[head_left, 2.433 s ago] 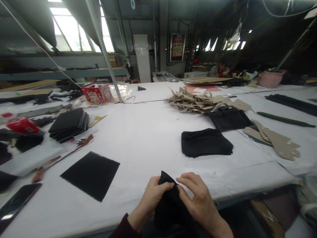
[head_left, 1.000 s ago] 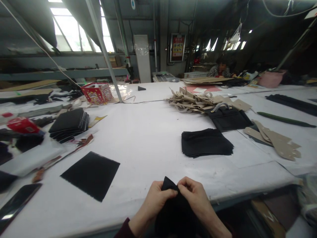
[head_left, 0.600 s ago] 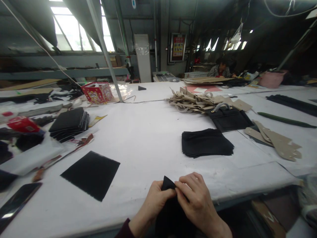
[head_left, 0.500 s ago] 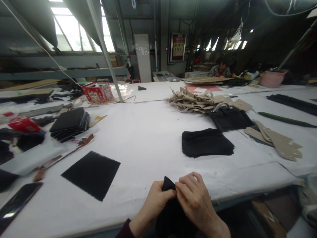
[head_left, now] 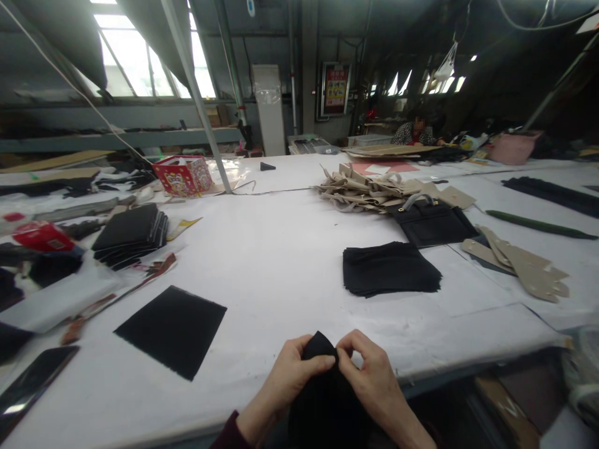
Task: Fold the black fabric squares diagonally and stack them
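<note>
At the table's near edge, my left hand (head_left: 292,371) is closed on a black fabric piece (head_left: 322,405), its thumb lying across the front near the top corner. My right hand (head_left: 372,374) pinches the same piece at its upper right edge, thumb and forefinger together. The piece hangs down between my forearms, and its lower end runs out of view. To the left lies a flat black square (head_left: 172,332) on the white table. Beyond my right hand rests a stack of black fabric pieces (head_left: 392,269).
A black bag panel with a handle (head_left: 433,221) and a heap of beige strips (head_left: 365,190) lie farther back. Beige cut pieces (head_left: 524,265) are on the right. On the left are a black stack (head_left: 133,234), a phone (head_left: 35,386) and a red patterned box (head_left: 182,176). A person (head_left: 414,133) sits far back.
My right hand has turned and its fingers have curled into a pinch at the fabric's edge. The fabric's top corner has shifted slightly right. The table items are unchanged.
</note>
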The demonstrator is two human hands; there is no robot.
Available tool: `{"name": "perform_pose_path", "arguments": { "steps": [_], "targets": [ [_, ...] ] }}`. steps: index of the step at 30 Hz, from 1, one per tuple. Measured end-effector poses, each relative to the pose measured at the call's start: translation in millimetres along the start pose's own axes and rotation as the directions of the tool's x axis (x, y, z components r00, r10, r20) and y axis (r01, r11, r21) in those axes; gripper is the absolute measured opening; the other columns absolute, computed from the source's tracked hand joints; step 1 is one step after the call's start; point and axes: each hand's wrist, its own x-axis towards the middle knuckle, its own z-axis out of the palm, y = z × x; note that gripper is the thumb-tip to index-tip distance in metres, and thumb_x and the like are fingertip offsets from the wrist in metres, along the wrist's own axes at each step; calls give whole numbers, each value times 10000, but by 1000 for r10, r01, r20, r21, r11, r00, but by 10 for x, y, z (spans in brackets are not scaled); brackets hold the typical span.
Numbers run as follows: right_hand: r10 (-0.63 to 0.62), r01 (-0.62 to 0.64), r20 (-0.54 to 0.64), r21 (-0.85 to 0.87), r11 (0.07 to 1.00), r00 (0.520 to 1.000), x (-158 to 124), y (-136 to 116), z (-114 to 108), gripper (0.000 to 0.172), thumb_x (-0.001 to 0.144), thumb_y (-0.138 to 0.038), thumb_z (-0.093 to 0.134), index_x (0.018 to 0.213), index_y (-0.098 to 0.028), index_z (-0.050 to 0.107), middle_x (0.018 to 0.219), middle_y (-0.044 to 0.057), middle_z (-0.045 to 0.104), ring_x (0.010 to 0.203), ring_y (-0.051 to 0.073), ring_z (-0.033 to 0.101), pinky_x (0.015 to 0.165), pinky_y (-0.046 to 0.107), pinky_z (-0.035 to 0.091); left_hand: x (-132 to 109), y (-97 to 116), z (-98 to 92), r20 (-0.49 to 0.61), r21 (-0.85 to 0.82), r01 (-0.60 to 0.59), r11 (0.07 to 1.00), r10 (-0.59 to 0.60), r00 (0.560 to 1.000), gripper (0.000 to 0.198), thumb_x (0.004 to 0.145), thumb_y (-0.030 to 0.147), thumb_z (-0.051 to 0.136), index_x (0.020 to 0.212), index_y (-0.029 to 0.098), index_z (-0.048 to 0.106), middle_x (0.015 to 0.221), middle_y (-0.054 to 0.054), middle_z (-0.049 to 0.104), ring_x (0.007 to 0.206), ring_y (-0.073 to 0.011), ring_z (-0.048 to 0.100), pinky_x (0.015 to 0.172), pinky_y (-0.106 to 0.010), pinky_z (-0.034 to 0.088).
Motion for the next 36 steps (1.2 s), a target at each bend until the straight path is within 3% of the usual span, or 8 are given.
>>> {"name": "perform_pose_path", "arguments": {
  "steps": [7, 10, 13, 15, 19, 24, 28, 36],
  "targets": [
    [-156, 146, -73, -122, 982, 985, -49, -35, 86, 149, 847, -168, 485, 727, -210, 562, 727, 20, 572, 726, 180, 530, 663, 304, 403, 29, 13, -32, -81, 148, 6, 989, 6, 997, 236, 624, 326, 757, 607, 127, 632, 538, 28, 544, 512, -102, 439, 519, -232, 314],
    [8, -8, -40, 3, 1000, 999, -37, -40, 86, 142, 842, -212, 504, 709, -207, 552, 713, 12, 575, 698, 172, 538, 650, 294, 415, 17, 18, -26, -46, 107, 24, 994, -19, 999, 228, 625, 322, 749, 609, 130, 626, 538, 26, 543, 502, -96, 426, 508, -227, 296],
    [225, -249, 128, 225, 942, 966, 9, -25, 7, 197, 868, -298, 508, 715, -198, 581, 682, 4, 578, 659, 164, 547, 589, 267, 423, 7, 26, -40, -60, 66, 68, 995, -65, 996, 223, 612, 314, 755, 612, 128, 632, 544, 18, 552, 493, -92, 424, 496, -221, 280],
    [254, -296, 168, 313, 902, 952, 40, -13, -64, 254, 897, -341, 486, 738, -191, 614, 683, 8, 587, 671, 169, 563, 607, 270, 442, 8, 19, -55, -75, 56, 93, 994, -89, 993, 225, 608, 315, 760, 626, 119, 652, 559, 4, 574, 496, -96, 441, 499, -222, 286],
    [-17, 16, 9, 155, 988, 1000, 49, -37, -128, 171, 910, -275, 510, 838, -199, 644, 817, 36, 628, 807, 191, 590, 744, 316, 458, 12, -1, -58, -61, 22, 77, 997, -76, 995, 238, 614, 322, 766, 652, 105, 676, 584, -10, 596, 522, -105, 461, 530, -230, 309],
    [-475, 462, 24, -277, 843, 880, 32, -121, -69, 227, 879, -70, 474, 955, -205, 639, 861, 49, 612, 821, 191, 548, 821, 396, 407, 11, 3, -22, -35, 33, 27, 999, -25, 999, 248, 608, 319, 778, 605, 117, 635, 548, 28, 523, 525, -92, 408, 533, -225, 293],
    [-496, 500, 106, -345, 795, 862, 58, -112, -34, 205, 862, -45, 445, 806, -188, 581, 764, 28, 544, 748, 180, 503, 798, 392, 388, 4, 6, -15, -43, 116, 19, 993, -15, 999, 258, 614, 308, 764, 561, 130, 585, 516, 44, 467, 509, -82, 361, 501, -224, 255],
    [-368, 373, 61, -185, 909, 928, 47, -13, -1, 164, 873, -58, 453, 811, -199, 509, 783, 21, 534, 760, 177, 495, 692, 315, 371, -13, -4, -4, -18, 85, 24, 996, -22, 1000, 255, 634, 312, 753, 579, 130, 582, 531, 38, 465, 517, -85, 359, 503, -231, 240]
  ]
}}
